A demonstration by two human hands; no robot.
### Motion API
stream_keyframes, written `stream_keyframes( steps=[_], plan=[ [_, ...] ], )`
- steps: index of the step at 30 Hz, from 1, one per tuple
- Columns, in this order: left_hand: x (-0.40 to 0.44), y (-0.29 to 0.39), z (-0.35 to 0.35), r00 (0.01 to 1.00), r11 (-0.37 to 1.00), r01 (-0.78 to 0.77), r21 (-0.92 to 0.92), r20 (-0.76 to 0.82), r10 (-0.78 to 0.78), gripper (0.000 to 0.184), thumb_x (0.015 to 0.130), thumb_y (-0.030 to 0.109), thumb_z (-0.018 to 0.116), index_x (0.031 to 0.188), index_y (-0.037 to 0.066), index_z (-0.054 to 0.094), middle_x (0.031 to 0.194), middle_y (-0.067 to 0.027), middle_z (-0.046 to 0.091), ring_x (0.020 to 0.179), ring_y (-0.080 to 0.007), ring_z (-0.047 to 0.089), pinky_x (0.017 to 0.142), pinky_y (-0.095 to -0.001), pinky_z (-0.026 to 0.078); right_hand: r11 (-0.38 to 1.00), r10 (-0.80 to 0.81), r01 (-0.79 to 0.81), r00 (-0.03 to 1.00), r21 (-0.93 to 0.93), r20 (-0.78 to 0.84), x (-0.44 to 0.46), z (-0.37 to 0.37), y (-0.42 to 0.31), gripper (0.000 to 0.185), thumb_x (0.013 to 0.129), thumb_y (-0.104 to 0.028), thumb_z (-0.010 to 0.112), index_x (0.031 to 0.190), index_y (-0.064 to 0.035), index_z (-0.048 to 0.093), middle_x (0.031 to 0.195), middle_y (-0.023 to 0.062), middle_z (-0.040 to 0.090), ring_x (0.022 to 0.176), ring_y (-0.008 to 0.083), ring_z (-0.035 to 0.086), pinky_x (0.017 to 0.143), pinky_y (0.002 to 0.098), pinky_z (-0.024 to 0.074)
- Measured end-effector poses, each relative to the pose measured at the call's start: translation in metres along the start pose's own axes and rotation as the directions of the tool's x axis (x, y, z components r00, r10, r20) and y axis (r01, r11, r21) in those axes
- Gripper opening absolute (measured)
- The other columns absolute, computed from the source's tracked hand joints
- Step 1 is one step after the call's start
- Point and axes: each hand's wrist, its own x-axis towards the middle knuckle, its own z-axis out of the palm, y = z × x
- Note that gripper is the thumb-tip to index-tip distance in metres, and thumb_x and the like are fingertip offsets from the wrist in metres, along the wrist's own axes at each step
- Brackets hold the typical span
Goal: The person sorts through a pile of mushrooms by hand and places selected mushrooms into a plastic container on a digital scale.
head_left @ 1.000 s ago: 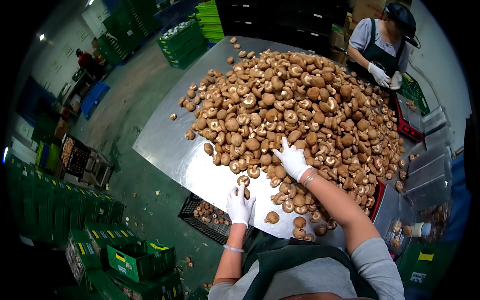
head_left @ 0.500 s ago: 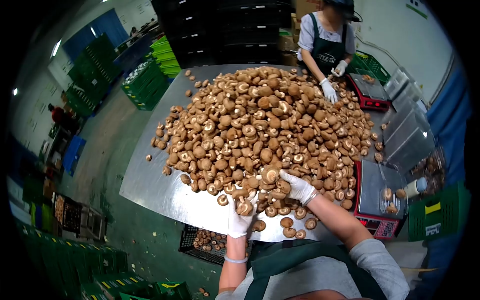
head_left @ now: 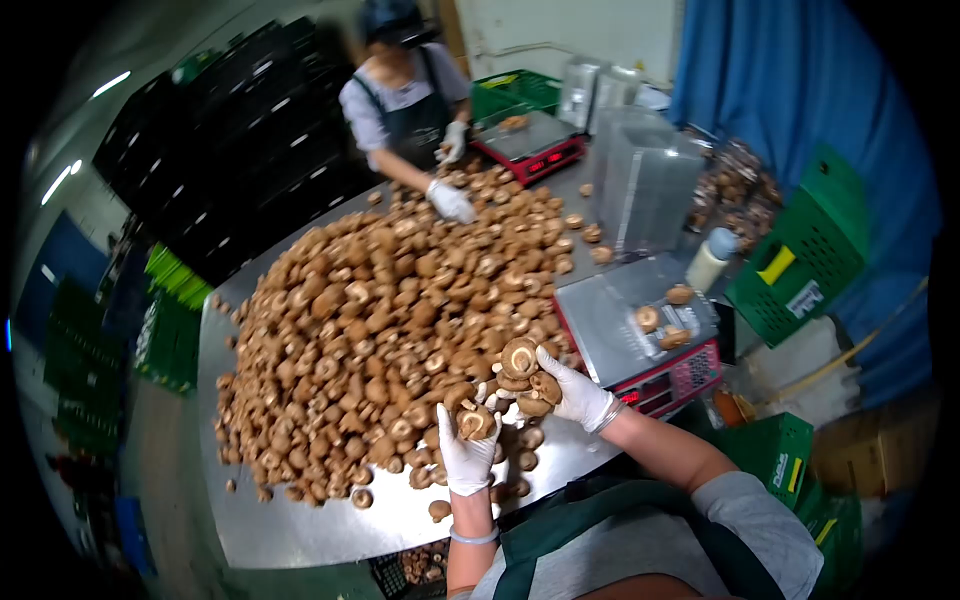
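My left hand (head_left: pixel 467 460), in a white glove, is closed around a shiitake mushroom (head_left: pixel 475 424) whose cut stem side faces up. Just right of it, my gloved right hand (head_left: pixel 578 392) grips several shiitake mushrooms (head_left: pixel 520 358), one with its pale gills showing. Both hands are over the near edge of a big mushroom heap (head_left: pixel 370 330) on a metal table (head_left: pixel 250 525). Close beyond my right hand stands a red scale (head_left: pixel 580 310), with a clear tray (head_left: pixel 672 308) holding a few mushrooms on it.
Across the heap, a co-worker's gloved hand (head_left: pixel 452 202) touches mushrooms beside a second red scale (head_left: pixel 535 145). Clear plastic containers (head_left: pixel 650 180) stack behind the near scale, near a capped bottle (head_left: pixel 712 260). A green crate (head_left: pixel 810 245) stands at right; a black crate (head_left: pixel 390 575) sits below the table.
My view has swung right, so the heap and co-worker appear further left and the near scale more central. Both hands still hold mushrooms, now raised nearer the scale; my right hand's bunch shows more clearly.
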Motion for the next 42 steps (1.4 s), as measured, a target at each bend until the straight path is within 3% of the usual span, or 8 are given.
stream_keyframes(
  steps=[6, 10, 12, 15, 19, 31, 35, 42],
  plan=[
    [0.042, -0.104, 0.073, 0.987, 0.959, -0.034, 0.280, 0.159, -0.011, 0.047, 0.096, 0.042, 0.044, 0.126, 0.006, 0.049, 0.116, -0.0098, 0.058, 0.105, -0.0257, 0.057, 0.086, -0.0387, 0.050, 0.817, -0.252, 0.163, 0.964, -0.553, -0.089, -0.106, -0.008, -0.135, 0.049, 0.092, -0.025, 0.056, 0.133, -0.0051, 0.038, 0.126, 0.0117, 0.049, 0.111, 0.0237, 0.056, 0.092, 0.0373, 0.0493],
    [0.073, -0.166, 0.114, 0.960, 0.776, -0.232, 0.586, 0.269, 0.084, 0.043, 0.097, 0.037, 0.045, 0.126, 0.005, 0.048, 0.111, -0.0072, 0.057, 0.094, -0.0154, 0.056, 0.085, -0.0296, 0.045, 0.263, -0.418, 0.114, 0.909, -0.958, -0.007, -0.145, -0.036, -0.203, 0.046, 0.085, -0.021, 0.065, 0.126, -0.0073, 0.048, 0.137, 0.0130, 0.040, 0.127, 0.0285, 0.042, 0.101, 0.0369, 0.0392],
    [0.094, -0.206, 0.121, 0.941, 0.597, -0.337, 0.728, 0.272, 0.199, 0.040, 0.097, 0.031, 0.047, 0.127, 0.005, 0.045, 0.115, -0.0094, 0.053, 0.099, -0.0167, 0.053, 0.089, -0.0304, 0.043, -0.388, -0.460, -0.039, 0.874, -0.921, 0.157, -0.155, -0.053, -0.218, 0.050, 0.078, -0.021, 0.069, 0.124, -0.0108, 0.051, 0.143, 0.0180, 0.032, 0.129, 0.0344, 0.037, 0.106, 0.0387, 0.0325],
    [0.111, -0.244, 0.115, 0.802, -0.149, -0.549, 0.823, 0.568, 0.183, 0.041, 0.089, 0.021, 0.058, 0.124, 0.001, 0.046, 0.129, -0.0177, 0.045, 0.118, -0.0298, 0.046, 0.101, -0.0363, 0.036, -0.437, -0.411, -0.072, 0.903, -0.896, 0.128, -0.162, -0.087, -0.213, 0.068, 0.072, -0.021, 0.072, 0.134, -0.0168, 0.045, 0.145, 0.0226, 0.027, 0.131, 0.0393, 0.032, 0.108, 0.0417, 0.0295],
    [0.112, -0.267, 0.102, 0.741, -0.411, -0.575, 0.708, 0.664, 0.106, 0.044, 0.082, 0.007, 0.061, 0.123, 0.000, 0.047, 0.133, -0.0218, 0.042, 0.124, -0.0371, 0.041, 0.104, -0.0410, 0.034, -0.461, -0.482, 0.008, 0.837, -0.887, 0.258, -0.180, -0.098, -0.210, 0.078, 0.067, -0.026, 0.078, 0.135, -0.0139, 0.043, 0.142, 0.0203, 0.031, 0.129, 0.0388, 0.034, 0.107, 0.0426, 0.0302],
    [0.077, -0.256, 0.117, 0.694, -0.414, -0.611, 0.675, 0.708, 0.129, 0.034, 0.082, 0.010, 0.061, 0.115, 0.003, 0.056, 0.121, -0.0193, 0.053, 0.114, -0.0390, 0.050, 0.096, -0.0429, 0.041, -0.494, -0.659, -0.129, 0.700, -0.860, 0.274, -0.203, -0.100, -0.217, 0.016, 0.071, -0.015, 0.071, 0.079, -0.0057, 0.061, 0.073, 0.0084, 0.057, 0.074, 0.0257, 0.056, 0.073, 0.0383, 0.0429],
    [0.044, -0.239, 0.105, 0.793, -0.089, -0.565, 0.820, 0.570, 0.214, 0.033, 0.084, 0.008, 0.062, 0.116, 0.002, 0.056, 0.115, -0.0167, 0.057, 0.109, -0.0314, 0.054, 0.094, -0.0371, 0.043, -0.273, -0.717, -0.016, 0.670, -0.962, 0.193, -0.193, -0.085, -0.209, 0.007, 0.075, -0.002, 0.064, 0.078, -0.0012, 0.058, 0.074, 0.0089, 0.057, 0.070, 0.0248, 0.057, 0.066, 0.0324, 0.0443],
    [-0.018, -0.166, 0.051, 0.931, 0.062, -0.313, 0.948, 0.293, 0.219, 0.030, 0.088, 0.012, 0.058, 0.117, 0.002, 0.056, 0.112, -0.0125, 0.060, 0.106, -0.0237, 0.057, 0.091, -0.0311, 0.044, -0.595, -0.569, -0.068, 0.739, -0.801, 0.360, -0.180, -0.073, -0.193, 0.026, 0.067, -0.002, 0.068, 0.090, -0.0023, 0.058, 0.088, 0.0127, 0.053, 0.083, 0.0301, 0.057, 0.073, 0.0351, 0.0467]
  ],
)
